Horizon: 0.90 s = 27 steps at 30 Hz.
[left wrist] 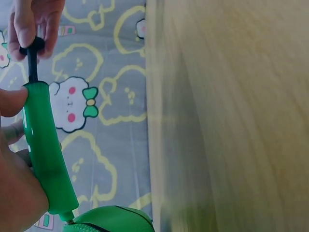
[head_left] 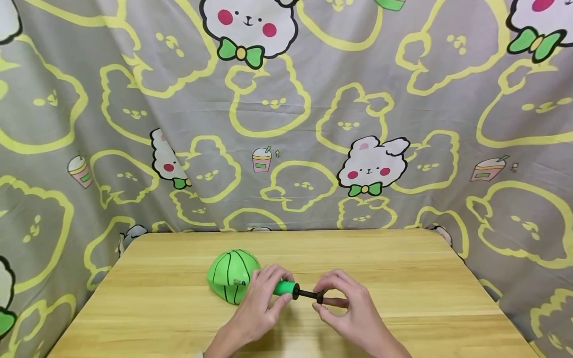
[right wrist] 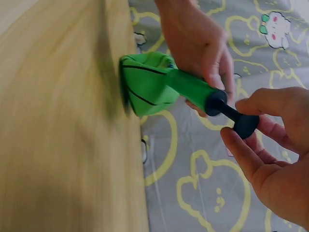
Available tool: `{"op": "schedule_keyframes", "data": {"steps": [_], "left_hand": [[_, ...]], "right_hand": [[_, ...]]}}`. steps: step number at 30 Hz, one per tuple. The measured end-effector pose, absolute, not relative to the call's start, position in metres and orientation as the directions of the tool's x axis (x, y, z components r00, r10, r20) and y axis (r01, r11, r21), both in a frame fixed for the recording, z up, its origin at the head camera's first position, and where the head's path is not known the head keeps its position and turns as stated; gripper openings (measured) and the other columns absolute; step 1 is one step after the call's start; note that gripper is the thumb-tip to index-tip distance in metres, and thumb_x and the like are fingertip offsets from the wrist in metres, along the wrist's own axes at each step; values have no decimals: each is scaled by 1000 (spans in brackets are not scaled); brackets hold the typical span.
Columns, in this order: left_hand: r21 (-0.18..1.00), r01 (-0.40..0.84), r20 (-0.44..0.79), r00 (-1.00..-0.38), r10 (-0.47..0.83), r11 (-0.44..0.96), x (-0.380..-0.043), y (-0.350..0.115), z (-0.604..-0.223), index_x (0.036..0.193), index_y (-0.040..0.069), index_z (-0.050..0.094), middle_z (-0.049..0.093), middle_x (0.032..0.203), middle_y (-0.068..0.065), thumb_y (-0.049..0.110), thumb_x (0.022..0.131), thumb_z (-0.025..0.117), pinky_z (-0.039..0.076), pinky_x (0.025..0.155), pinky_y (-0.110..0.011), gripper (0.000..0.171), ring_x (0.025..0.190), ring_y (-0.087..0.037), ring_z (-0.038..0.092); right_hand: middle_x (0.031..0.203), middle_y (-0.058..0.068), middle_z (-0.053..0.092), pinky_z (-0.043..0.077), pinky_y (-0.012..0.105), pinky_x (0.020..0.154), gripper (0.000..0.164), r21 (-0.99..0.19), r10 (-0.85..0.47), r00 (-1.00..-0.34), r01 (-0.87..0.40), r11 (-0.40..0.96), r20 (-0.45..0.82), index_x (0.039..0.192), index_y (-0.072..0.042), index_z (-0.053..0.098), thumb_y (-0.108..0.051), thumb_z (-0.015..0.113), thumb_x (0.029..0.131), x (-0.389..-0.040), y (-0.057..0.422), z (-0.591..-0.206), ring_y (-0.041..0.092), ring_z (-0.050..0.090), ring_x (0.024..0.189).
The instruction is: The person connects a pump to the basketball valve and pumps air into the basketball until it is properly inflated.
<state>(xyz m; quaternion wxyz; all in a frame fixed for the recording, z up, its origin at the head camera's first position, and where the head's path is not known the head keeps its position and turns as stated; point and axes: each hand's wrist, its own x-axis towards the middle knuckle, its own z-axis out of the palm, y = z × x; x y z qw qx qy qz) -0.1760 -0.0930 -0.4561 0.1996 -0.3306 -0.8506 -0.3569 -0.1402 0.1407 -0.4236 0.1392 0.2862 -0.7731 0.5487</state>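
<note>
Fingers of the left hand (head_left: 259,304) grip a green plastic cylindrical pump (head_left: 285,288), seemingly steadying it; right hand (head_left: 351,307) pinches its round black handle (head_left: 320,297), 3 o'clock; dented black-lined green ball (head_left: 230,268), 9 o'clock.

Ball (head_left: 233,266) on the table (head_left: 425,278), pump (head_left: 285,288) just right of the ball, curtain (head_left: 291,149) behind the table.

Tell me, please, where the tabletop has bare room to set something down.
The wooden tabletop is bare left of the dented green ball, right of the right grip, and along its far edge before the patterned curtain. It's crowded between ball and right grip, where the left grip holds the hand pump.
</note>
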Motion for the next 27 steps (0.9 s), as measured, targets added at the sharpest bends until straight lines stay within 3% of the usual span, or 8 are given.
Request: {"op": "schedule_keyframes", "data": {"steps": [6, 12, 19, 27], "left_hand": [[472, 702, 575, -703, 418, 533, -179, -96, -455, 110, 25, 60, 57, 111, 14, 24, 93, 68, 36, 94, -37, 19, 104, -5, 54], [479, 693, 583, -710, 394, 539, -182, -100, -454, 110, 24, 61, 58, 110, 14, 23, 94, 69, 37, 94, -39, 18, 105, -6, 55], [489, 703, 601, -701, 385, 517, -182, -103, -452, 112, 22, 61, 59, 110, 14, 22, 96, 67, 38, 94, -41, 17, 103, -7, 56], [508, 701, 622, -701, 349, 501, -182, -105, -452, 111, 22, 62, 60, 109, 15, 20, 94, 67, 38, 93, -42, 17, 102, -7, 57]], "right_hand": [[101, -4, 63, 60, 31, 70, 23, -801, -267, -839, -537, 266, 474, 96, -21, 68, -12, 86, 84, -140, 154, -416, 16, 67, 88], [99, -5, 62, 60, 31, 67, 28, -773, -285, -830, -553, 311, 480, 93, -21, 65, -8, 87, 82, -139, 167, -402, 14, 65, 85], [97, -7, 60, 60, 30, 65, 41, -711, -314, -793, -608, 354, 522, 93, -23, 63, 9, 84, 77, -135, 179, -389, 12, 64, 84], [102, -1, 64, 61, 32, 71, 28, -744, -329, -787, -609, 275, 522, 101, -18, 70, -3, 85, 82, -135, 184, -384, 16, 68, 90]]}}
